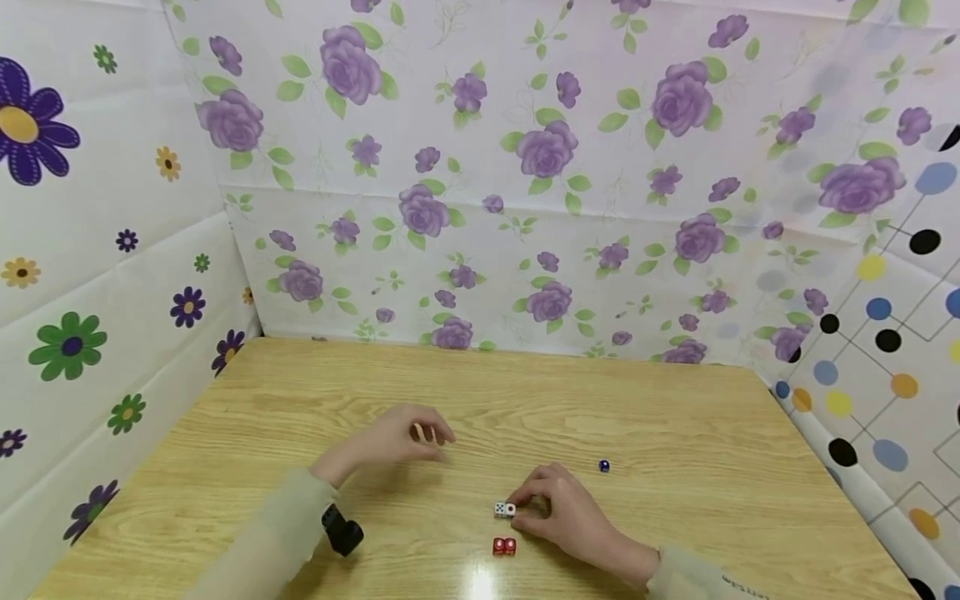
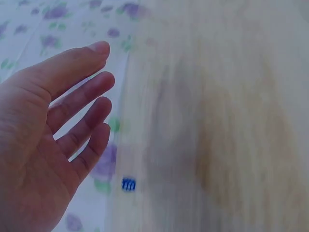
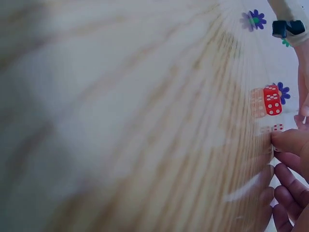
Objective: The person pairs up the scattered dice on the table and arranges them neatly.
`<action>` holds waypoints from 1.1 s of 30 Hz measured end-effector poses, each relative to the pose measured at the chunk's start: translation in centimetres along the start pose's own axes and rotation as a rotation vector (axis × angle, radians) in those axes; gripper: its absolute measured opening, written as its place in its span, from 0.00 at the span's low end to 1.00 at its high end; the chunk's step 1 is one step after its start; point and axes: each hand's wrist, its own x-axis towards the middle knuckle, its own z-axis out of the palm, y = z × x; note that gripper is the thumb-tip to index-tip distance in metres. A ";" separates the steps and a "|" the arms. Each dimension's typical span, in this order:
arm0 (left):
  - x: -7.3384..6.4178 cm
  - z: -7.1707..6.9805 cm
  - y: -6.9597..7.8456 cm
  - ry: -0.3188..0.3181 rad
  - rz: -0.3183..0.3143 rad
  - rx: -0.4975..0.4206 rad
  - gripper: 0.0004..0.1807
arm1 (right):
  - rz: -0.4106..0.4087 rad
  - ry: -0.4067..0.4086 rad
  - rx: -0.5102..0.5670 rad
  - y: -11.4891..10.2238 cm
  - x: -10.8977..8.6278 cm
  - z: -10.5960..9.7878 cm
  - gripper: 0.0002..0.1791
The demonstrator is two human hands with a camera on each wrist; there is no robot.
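Two white dice point(image 1: 499, 508) sit side by side on the wooden table in the head view. My right hand point(image 1: 561, 512) pinches the right one of the pair, thumb and fingers at its sides. Seen from the right wrist, that thumb and the fingers partly cover the white dice point(image 3: 277, 127). A pair of red dice point(image 1: 504, 547) lies just nearer to me, side by side. My left hand point(image 1: 408, 435) hovers over the table to the left, holding nothing, its fingers loosely bent and spread from the thumb in the left wrist view.
A single dark blue die point(image 1: 603, 466) lies beyond and right of my right hand. The wooden table point(image 1: 675, 425) meets a purple-flowered cloth point(image 1: 487, 250) at the back, with patterned cloths also at both sides. A black band with a small device point(image 1: 342, 531) is on the left wrist.
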 end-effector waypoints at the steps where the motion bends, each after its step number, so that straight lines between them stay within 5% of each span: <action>1: -0.1 -0.6 -0.4 0.019 -0.010 0.008 0.12 | 0.000 0.002 -0.002 0.0 0.0 0.0 0.08; 12: -1.0 -4.7 -5.2 0.142 -0.132 0.048 0.19 | -0.018 0.021 -0.018 0.2 -0.1 0.3 0.08; 21: -0.4 -4.2 -7.9 0.122 -0.208 0.008 0.18 | -0.019 0.020 -0.005 0.5 -0.1 0.5 0.08; 33: -0.2 -3.8 -8.5 0.153 -0.243 -0.021 0.10 | -0.032 0.031 -0.010 0.6 -0.2 0.5 0.08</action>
